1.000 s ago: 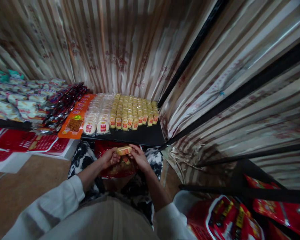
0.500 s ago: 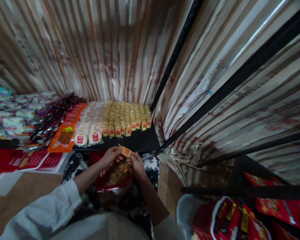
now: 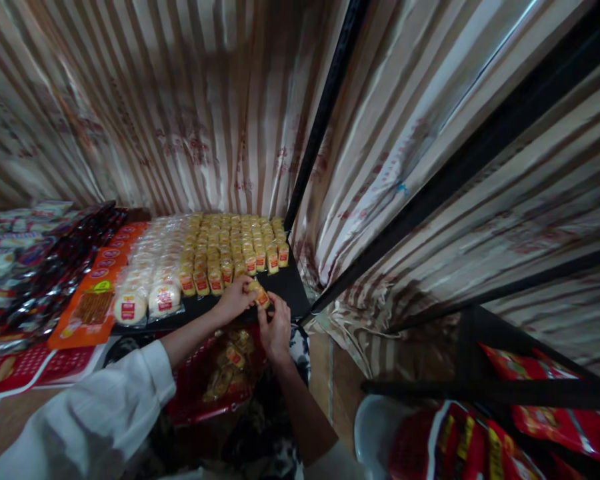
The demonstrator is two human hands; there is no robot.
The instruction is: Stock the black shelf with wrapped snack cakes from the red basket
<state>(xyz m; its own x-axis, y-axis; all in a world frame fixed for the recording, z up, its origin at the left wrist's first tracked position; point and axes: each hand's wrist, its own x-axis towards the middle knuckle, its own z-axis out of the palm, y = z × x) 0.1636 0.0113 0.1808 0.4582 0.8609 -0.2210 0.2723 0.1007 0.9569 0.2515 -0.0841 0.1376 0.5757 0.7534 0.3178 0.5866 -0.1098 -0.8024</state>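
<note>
Taking the black shelf as the landmark, I see both hands over its front edge, close together on one small yellow wrapped snack cake. The left hand pinches its upper left end; the right hand has thumb and fingers clamped on the other end. The cake is tilted, its red-and-yellow label showing, just in front of the rows of yellow snack cakes on the shelf.

Left of those rows on the shelf are round white wrapped cakes, then an orange snack packet and a heap of dark shiny packets. Below the shelf's front edge, on the person's lap, a red basket holds more yellow wrapped cakes. Behind the shelf hangs a striped curtain.
</note>
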